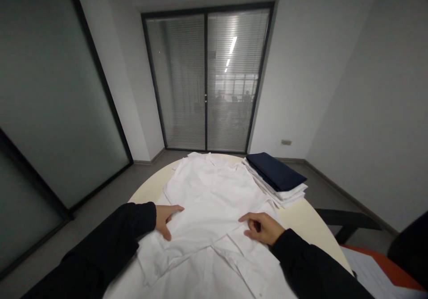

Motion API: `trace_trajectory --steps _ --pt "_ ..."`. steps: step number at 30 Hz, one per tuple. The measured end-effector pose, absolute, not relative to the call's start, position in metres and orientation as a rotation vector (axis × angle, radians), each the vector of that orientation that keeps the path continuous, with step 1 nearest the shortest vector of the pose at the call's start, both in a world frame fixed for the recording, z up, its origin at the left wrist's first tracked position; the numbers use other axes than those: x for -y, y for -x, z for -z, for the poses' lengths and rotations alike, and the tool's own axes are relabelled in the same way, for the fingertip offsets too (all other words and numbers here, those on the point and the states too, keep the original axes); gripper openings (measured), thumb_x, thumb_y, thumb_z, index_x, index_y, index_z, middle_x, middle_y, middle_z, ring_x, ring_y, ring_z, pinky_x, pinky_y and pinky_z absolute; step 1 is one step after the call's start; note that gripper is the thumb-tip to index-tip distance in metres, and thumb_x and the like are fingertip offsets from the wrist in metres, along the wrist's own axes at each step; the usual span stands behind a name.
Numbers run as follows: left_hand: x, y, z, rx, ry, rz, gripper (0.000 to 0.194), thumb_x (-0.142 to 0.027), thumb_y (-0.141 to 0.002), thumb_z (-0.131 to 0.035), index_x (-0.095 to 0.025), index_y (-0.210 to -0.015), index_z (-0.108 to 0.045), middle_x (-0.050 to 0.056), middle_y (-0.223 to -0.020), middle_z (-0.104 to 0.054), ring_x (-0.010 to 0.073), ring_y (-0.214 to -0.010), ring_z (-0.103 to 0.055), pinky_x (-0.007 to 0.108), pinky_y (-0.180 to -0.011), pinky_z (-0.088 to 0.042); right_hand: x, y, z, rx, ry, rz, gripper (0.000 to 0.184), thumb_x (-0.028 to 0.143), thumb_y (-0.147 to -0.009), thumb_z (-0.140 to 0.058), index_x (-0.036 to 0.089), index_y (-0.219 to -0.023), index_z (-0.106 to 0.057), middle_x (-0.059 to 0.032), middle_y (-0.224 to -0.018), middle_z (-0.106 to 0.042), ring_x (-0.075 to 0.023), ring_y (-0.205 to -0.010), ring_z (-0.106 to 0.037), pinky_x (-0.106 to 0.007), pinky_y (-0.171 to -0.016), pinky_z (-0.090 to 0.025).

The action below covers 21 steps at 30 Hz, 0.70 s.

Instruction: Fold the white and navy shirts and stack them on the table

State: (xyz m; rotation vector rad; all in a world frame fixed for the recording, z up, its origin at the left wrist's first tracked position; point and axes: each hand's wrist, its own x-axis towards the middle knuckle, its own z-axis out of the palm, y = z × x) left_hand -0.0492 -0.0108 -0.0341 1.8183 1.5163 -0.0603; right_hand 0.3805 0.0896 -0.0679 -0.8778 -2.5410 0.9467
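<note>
A white shirt [207, 201] lies spread on the round table, its collar at the far edge and its sleeves folded inward across the near part. On its left side rests my left hand [165, 218], open, with thumb and forefinger wide apart on the cloth. My right hand [262, 227] is over the right side of the shirt. Its forefinger reaches toward the middle, the thumb stays a little apart from it, and the other fingers are curled. I see no cloth pinched in either hand.
At the table's [314, 221] back right stands a stack of folded white garments [290, 196], topped by a folded navy garment [276, 172]. Right of the table are a dark chair part [347, 218] and papers [371, 272] on something orange. A glass door with blinds [207, 80] stands beyond.
</note>
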Motion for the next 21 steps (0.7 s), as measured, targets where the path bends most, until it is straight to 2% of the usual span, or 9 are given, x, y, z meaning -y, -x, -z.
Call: trace_trajectory --steps 2,5,9,11,12,15,17,19,21 --pt "0.017 0.052 0.029 -1.586 -1.791 0.1 0.118 -0.054 -0.043 -0.084 -0.016 -0.143 -0.033 -0.004 -0.073 -0.062 0.0206 -0.068 -0.061 0.027 -0.064 -0.047 -0.085 -0.378 0.054 2.645 0.825 -0.761 0.031 0.033 -0.076 -0.065 0.021 -0.105 -0.071 0.0 -0.069 -0.059 -0.0137 -0.061 -0.052 -0.025 -0.061 -0.042" --pt "0.027 0.051 0.024 -1.676 -1.822 0.091 0.119 -0.056 -0.044 -0.082 -0.017 -0.145 -0.032 0.0 -0.088 -0.066 0.0204 -0.071 -0.063 0.028 -0.068 -0.049 -0.074 -0.372 0.036 2.744 0.699 -0.428 0.031 0.026 -0.076 -0.062 0.023 -0.106 -0.07 -0.007 -0.091 -0.063 -0.0216 -0.085 -0.058 -0.033 -0.077 -0.045" --pt "0.037 0.051 0.026 -1.618 -1.907 0.025 0.13 -0.056 -0.034 -0.086 -0.017 -0.146 -0.033 0.009 -0.117 -0.065 0.032 -0.106 -0.061 0.035 -0.096 -0.045 -0.057 -0.366 0.031 2.784 0.558 -0.394 0.042 0.018 -0.078 -0.056 0.024 -0.119 -0.065 -0.0111 -0.112 -0.061 -0.024 -0.101 -0.056 -0.037 -0.088 -0.044" --pt "0.039 0.056 0.027 -1.52 -1.9 -0.007 0.125 -0.053 -0.033 -0.087 -0.018 -0.142 -0.039 0.01 -0.126 -0.063 0.0329 -0.115 -0.057 0.034 -0.101 -0.042 -0.056 -0.368 0.033 2.77 0.554 -0.498 0.031 0.02 -0.081 -0.056 0.024 -0.109 -0.069 -0.0099 -0.112 -0.062 -0.0222 -0.101 -0.057 -0.034 -0.089 -0.044" --pt "0.039 0.059 0.027 -1.51 -1.874 0.022 0.121 -0.052 -0.034 -0.087 -0.018 -0.141 -0.041 0.009 -0.122 -0.065 0.0325 -0.111 -0.06 0.034 -0.098 -0.045 -0.057 -0.371 0.033 2.755 0.584 -0.547 0.025 0.021 -0.082 -0.056 0.023 -0.102 -0.07 -0.0087 -0.107 -0.064 -0.021 -0.099 -0.058 -0.032 -0.087 -0.044" --pt "0.034 0.066 0.02 -1.662 -1.793 0.195 0.113 -0.048 -0.039 -0.085 -0.014 -0.139 -0.043 0.004 -0.09 -0.072 0.0299 -0.084 -0.068 0.036 -0.079 -0.053 -0.067 -0.384 0.031 2.725 0.835 -0.566 0.016 0.026 -0.086 -0.053 0.021 -0.086 -0.068 -0.0048 -0.087 -0.066 -0.018 -0.083 -0.061 -0.027 -0.076 -0.045" --pt "0.03 0.061 0.012 -1.791 -1.857 0.196 0.099 -0.046 -0.048 -0.082 -0.013 -0.134 -0.047 0.003 -0.085 -0.07 0.0284 -0.079 -0.067 0.037 -0.076 -0.053 -0.077 -0.393 0.03 2.671 1.14 -0.406 0.02 0.03 -0.089 -0.048 0.02 -0.083 -0.064 -0.004 -0.078 -0.065 -0.0176 -0.073 -0.06 -0.027 -0.068 -0.042" --pt "0.025 0.046 0.007 -1.827 -2.038 0.023 0.079 -0.045 -0.062 -0.074 -0.015 -0.131 -0.049 0.007 -0.102 -0.069 0.0272 -0.091 -0.066 0.037 -0.084 -0.052 -0.087 -0.402 0.032 2.538 1.451 -0.181 0.023 0.034 -0.092 -0.045 0.019 -0.087 -0.061 -0.0062 -0.084 -0.066 -0.0183 -0.072 -0.06 -0.028 -0.064 -0.039" --pt "0.022 0.022 0.009 -1.742 -2.259 -0.219 0.075 -0.047 -0.075 -0.065 -0.018 -0.14 -0.042 0.012 -0.133 -0.055 0.0276 -0.116 -0.057 0.039 -0.1 -0.045 -0.095 -0.409 0.036 2.388 1.683 -0.012 0.025 0.037 -0.093 -0.044 0.018 -0.096 -0.059 -0.0098 -0.097 -0.066 -0.0199 -0.075 -0.063 -0.029 -0.064 -0.038"
